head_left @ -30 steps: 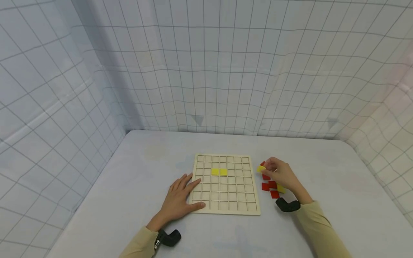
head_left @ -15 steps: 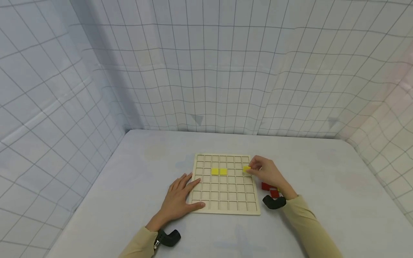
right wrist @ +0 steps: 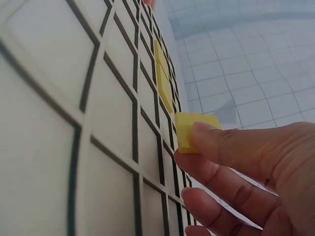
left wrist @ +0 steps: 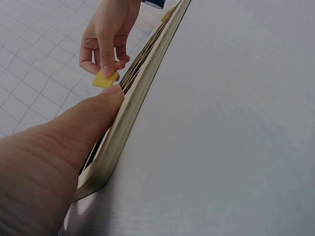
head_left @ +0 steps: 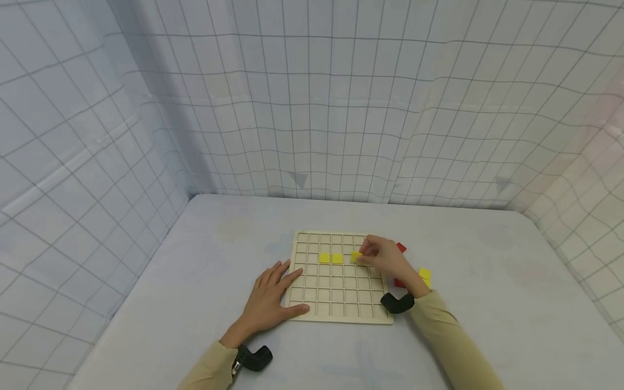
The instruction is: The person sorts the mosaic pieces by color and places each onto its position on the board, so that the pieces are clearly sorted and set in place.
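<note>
A cream grid board (head_left: 337, 318) lies on the table, two yellow tiles (head_left: 331, 258) side by side in its cells. My right hand (head_left: 387, 259) pinches another yellow tile (head_left: 356, 257) between thumb and fingertips, over the board just right of those two. In the right wrist view the held tile (right wrist: 186, 132) stands clear of the grid surface. My left hand (head_left: 265, 303) rests with spread fingers on the board's left edge; its thumb (left wrist: 88, 115) lies along the rim in the left wrist view.
Right of the board lie yellow tiles (head_left: 425, 274) and red tiles (head_left: 401, 247), partly hidden behind my right hand and wrist. Grid-patterned white curtains (head_left: 322, 108) stand behind and beside the table (head_left: 219, 227).
My right hand has moved left with its yellow tile, from the loose tiles to above the board, uncovering yellow tiles on the table. The left hand has stayed in place.
</note>
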A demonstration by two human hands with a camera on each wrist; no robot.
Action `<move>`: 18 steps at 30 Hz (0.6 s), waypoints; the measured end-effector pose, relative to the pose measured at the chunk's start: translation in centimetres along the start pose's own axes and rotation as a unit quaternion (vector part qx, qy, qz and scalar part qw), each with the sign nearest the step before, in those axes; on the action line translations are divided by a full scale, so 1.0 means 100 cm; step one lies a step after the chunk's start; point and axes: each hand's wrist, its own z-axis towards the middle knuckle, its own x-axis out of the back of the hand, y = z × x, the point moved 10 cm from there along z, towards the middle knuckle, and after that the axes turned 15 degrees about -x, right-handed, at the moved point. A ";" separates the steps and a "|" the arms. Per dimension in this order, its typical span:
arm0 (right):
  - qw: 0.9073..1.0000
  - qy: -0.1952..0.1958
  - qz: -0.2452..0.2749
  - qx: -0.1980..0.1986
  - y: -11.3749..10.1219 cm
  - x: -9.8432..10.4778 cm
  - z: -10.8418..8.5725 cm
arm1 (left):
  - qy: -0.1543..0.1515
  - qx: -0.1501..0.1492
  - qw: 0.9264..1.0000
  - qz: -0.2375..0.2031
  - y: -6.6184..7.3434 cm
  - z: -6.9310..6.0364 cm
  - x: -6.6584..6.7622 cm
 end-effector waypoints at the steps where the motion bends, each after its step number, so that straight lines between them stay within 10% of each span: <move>1: 1.000 0.000 -0.004 -0.003 0.000 -0.001 0.001 | -0.001 0.000 1.000 0.000 0.000 0.000 0.000; 18: 0.999 -0.006 -0.029 -0.015 -0.006 -0.013 0.006 | 0.002 0.000 1.000 -0.001 -0.001 0.000 0.000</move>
